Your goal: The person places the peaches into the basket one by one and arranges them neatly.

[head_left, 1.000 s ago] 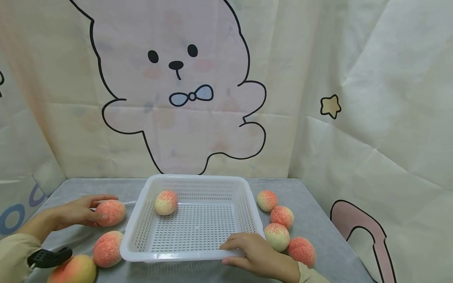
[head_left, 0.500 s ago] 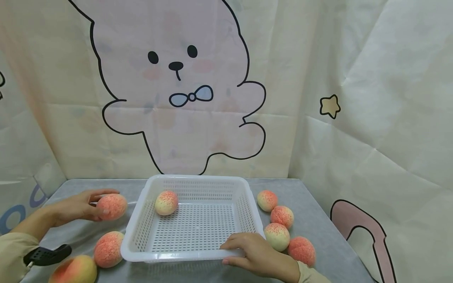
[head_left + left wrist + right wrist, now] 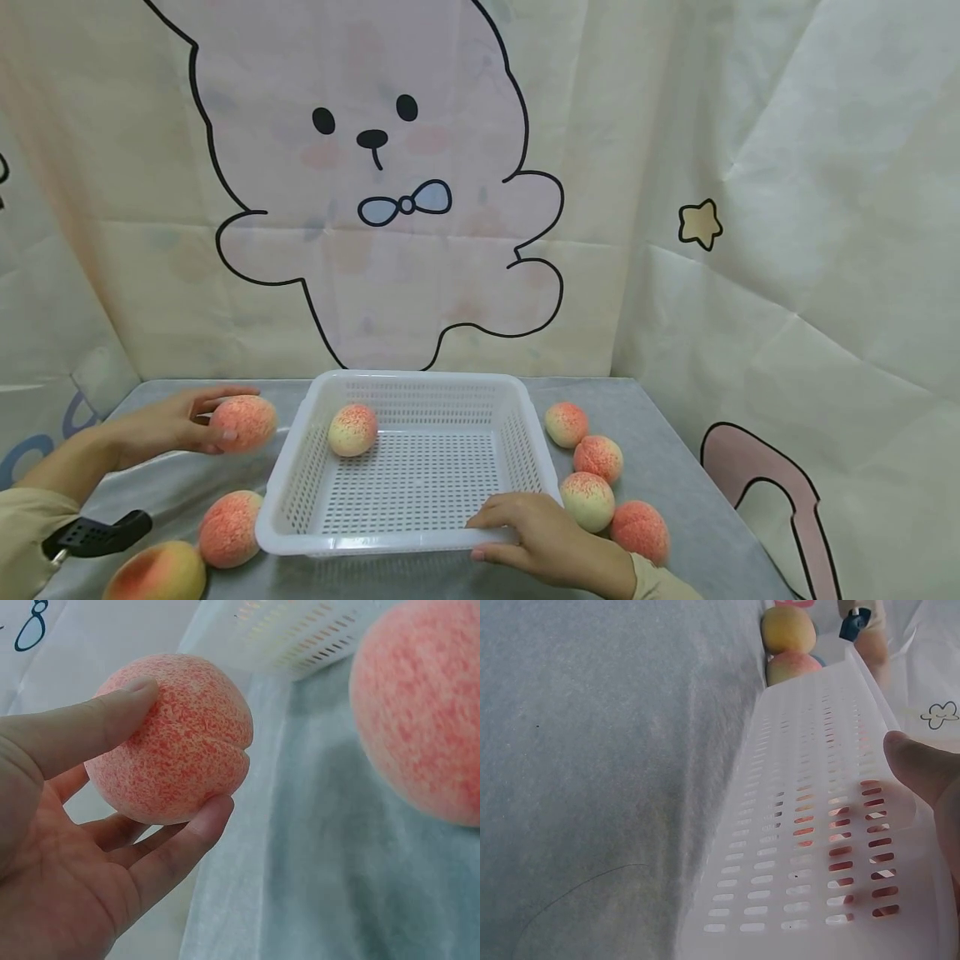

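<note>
My left hand (image 3: 176, 423) grips a pink peach (image 3: 242, 422) lifted just above the grey table, left of the white perforated basket (image 3: 285, 487). In the left wrist view the thumb and fingers (image 3: 112, 720) wrap that peach (image 3: 180, 742). One yellowish peach (image 3: 352, 430) lies in the basket's far left corner. My right hand (image 3: 528, 533) holds the basket's near rim at its right corner; in the right wrist view its thumb (image 3: 922, 769) presses the basket wall (image 3: 802, 847).
Two peaches (image 3: 228, 527) (image 3: 157, 573) lie at the front left. Several more peaches (image 3: 600, 479) sit in a row right of the basket. A cartoon bunny backdrop (image 3: 375, 192) hangs behind the table (image 3: 675, 500).
My left hand has lifted its peach off the table and carried it slightly up and right, toward the basket. The right hand and basket stay still.
</note>
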Action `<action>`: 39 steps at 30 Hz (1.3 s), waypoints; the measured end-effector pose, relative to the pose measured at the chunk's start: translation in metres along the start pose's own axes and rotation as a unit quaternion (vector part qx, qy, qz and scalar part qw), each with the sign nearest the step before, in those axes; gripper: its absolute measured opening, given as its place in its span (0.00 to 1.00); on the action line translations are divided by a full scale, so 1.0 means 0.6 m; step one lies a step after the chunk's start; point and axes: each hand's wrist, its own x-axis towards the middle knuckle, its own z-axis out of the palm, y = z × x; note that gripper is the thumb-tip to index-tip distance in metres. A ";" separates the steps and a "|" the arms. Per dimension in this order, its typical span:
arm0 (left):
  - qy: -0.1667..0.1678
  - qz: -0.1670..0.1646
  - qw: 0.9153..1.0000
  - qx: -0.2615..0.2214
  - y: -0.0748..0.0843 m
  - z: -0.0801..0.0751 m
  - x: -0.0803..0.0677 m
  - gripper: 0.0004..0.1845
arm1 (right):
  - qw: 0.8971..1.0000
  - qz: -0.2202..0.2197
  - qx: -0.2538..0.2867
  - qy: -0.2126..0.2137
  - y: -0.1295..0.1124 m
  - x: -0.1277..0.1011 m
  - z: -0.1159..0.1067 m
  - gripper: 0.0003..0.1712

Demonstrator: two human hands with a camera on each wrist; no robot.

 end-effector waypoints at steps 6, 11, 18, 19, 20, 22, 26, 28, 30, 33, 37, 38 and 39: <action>0.004 0.010 1.000 0.007 0.018 -0.001 -0.006 0.35 | 1.000 -0.008 -0.002 0.002 -0.001 0.001 -0.001 0.13; 0.012 0.023 0.999 0.024 0.032 0.001 -0.008 0.35 | 1.000 -0.013 -0.008 0.008 -0.001 0.003 -0.003 0.13; 0.010 0.049 0.998 0.027 0.053 0.006 -0.006 0.34 | 1.000 -0.009 -0.010 0.006 -0.001 0.004 -0.002 0.11; 0.008 0.056 0.998 0.025 0.057 0.007 -0.005 0.33 | 1.000 -0.009 -0.011 0.007 -0.002 0.004 -0.002 0.11; 0.006 0.061 0.998 0.023 0.061 0.008 -0.004 0.33 | 1.000 -0.010 -0.012 0.007 -0.002 0.003 -0.002 0.11; 0.003 0.068 0.997 0.022 0.069 0.011 -0.001 0.33 | 1.000 -0.011 -0.011 0.007 -0.002 0.003 -0.001 0.11; 0.006 0.070 0.997 0.037 0.088 0.018 0.007 0.35 | 1.000 -0.007 -0.010 0.004 -0.003 0.001 0.001 0.11; 0.009 0.071 0.996 0.048 0.098 0.022 0.012 0.36 | 1.000 -0.005 -0.008 0.004 -0.003 0.001 0.001 0.12; 0.011 0.068 0.996 0.057 0.109 0.027 0.017 0.37 | 1.000 -0.006 -0.009 0.005 -0.003 0.000 0.001 0.12; 0.009 0.070 0.996 0.062 0.124 0.035 0.027 0.37 | 1.000 -0.008 -0.009 0.008 -0.001 0.000 0.002 0.13; 0.001 0.076 0.995 0.069 0.140 0.047 0.043 0.35 | 1.000 -0.009 -0.008 0.009 0.001 -0.001 0.003 0.14; 0.000 0.077 0.994 0.074 0.143 0.049 0.047 0.35 | 1.000 -0.008 -0.008 0.010 0.002 -0.002 0.003 0.14; -0.001 0.077 0.994 0.078 0.146 0.052 0.050 0.35 | 1.000 -0.008 -0.008 0.011 0.002 -0.002 0.003 0.14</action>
